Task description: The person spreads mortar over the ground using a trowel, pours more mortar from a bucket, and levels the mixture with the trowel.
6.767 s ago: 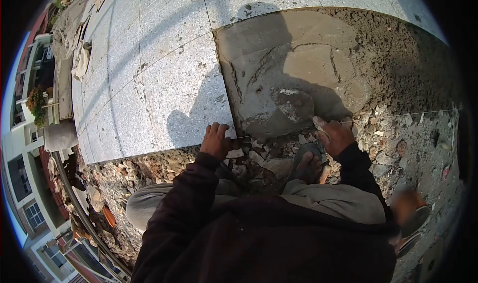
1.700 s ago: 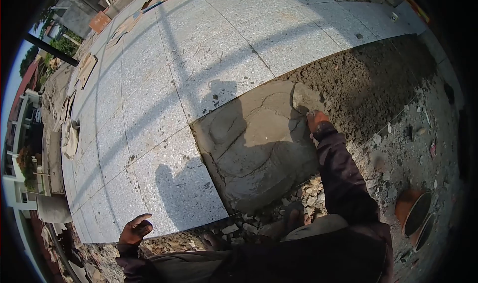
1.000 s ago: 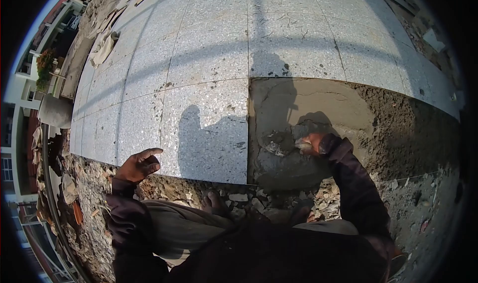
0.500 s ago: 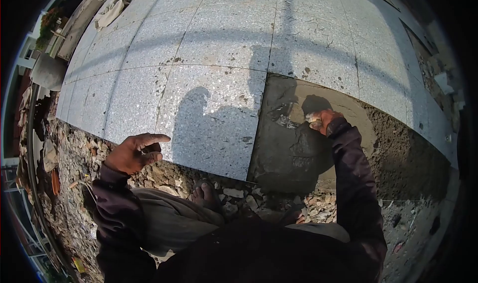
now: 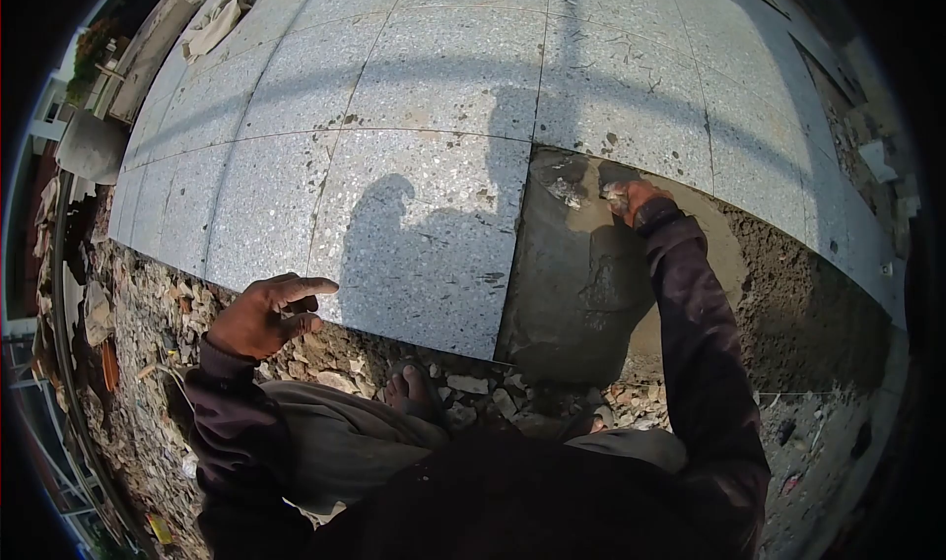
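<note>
My right hand (image 5: 636, 203) is closed around the handle of a trowel, low over a patch of wet grey mortar (image 5: 562, 294). The trowel's blade (image 5: 564, 193) is smeared with mortar and lies near the patch's far left corner; its outline is partly lost in shadow. My left hand (image 5: 266, 316) hovers by the near edge of a speckled terrazzo tile (image 5: 424, 255), holding nothing. Its index finger points right, with the thumb apart below. The mortar borders that tile on its right.
Rougher, darker mortar (image 5: 808, 304) continues to the right. Rows of laid tiles (image 5: 453, 43) stretch away ahead. Broken stones (image 5: 148, 333) cover the ground along the near edge, around my foot (image 5: 409, 388). A cloth (image 5: 217, 23) and a grey cylindrical container (image 5: 91, 146) are at the far left.
My right hand has moved away from me and slightly left with the trowel. Mortar in the patch's middle looks smoother. My left hand has shifted slightly down.
</note>
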